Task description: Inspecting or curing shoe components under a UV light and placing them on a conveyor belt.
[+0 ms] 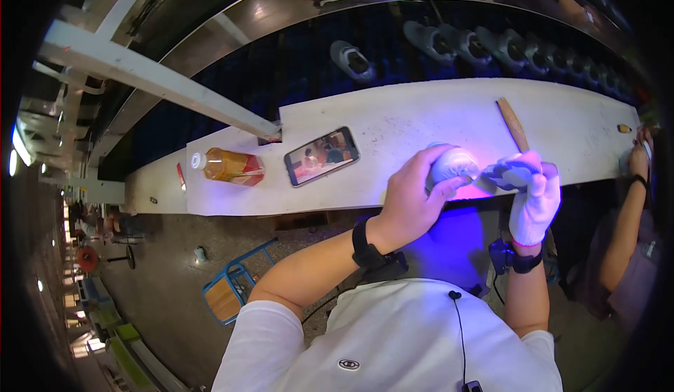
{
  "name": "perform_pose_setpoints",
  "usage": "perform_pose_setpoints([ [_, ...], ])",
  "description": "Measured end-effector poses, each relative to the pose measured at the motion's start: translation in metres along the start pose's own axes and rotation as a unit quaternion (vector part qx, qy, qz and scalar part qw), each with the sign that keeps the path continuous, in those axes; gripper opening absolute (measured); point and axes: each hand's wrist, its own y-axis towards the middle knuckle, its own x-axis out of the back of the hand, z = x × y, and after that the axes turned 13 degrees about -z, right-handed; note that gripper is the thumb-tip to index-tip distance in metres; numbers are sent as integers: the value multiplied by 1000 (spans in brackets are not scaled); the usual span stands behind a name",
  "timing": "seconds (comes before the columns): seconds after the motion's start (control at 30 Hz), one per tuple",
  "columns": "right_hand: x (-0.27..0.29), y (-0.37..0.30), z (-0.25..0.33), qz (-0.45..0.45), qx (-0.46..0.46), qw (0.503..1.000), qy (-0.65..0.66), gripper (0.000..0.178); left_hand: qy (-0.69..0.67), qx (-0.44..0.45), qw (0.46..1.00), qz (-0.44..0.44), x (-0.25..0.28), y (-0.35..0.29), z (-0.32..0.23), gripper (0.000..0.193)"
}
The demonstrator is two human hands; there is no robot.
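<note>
My bare left hand (414, 188) is wrapped round a pale, rounded shoe (455, 164), its thumb pressed on the near side. Violet light falls on the shoe and the bench under it. To the right, my right hand (535, 199) wears a white glove, its fingers bent together at a crumpled grey-blue piece (511, 171), whose kind I cannot make out. This piece sits close beside the shoe; whether the two touch is unclear. Both hands are at the near edge of the white bench (393, 121).
A wooden-handled tool (513, 123) lies beyond my right hand. Left on the bench are a phone (321, 156) and a bottle of amber drink (228, 166). Several shoes (430, 41) line the dark area behind. A co-worker's arm (628, 216) is at right, a blue-framed stool (228, 290) at lower left.
</note>
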Motion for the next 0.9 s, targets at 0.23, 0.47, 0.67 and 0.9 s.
perform_pose_setpoints([
  [0.23, -31, -17, 35, 205, -74, 976, 18, 32, -4, -153, 988, -19, 0, -8, 5, 30],
  [0.47, -47, -54, 13, 70, -122, 978, 153, 23, -24, -58, 996, 64, 10, -36, -8, 22],
  [0.67, -48, -65, 5, 108, -13, 990, 91, 29, -94, 50, 994, -39, -2, -76, -4, 39],
  [0.9, -44, -68, 1, 141, 32, 989, 39, 35, -174, 4, 984, -24, 5, -69, 1, 40],
])
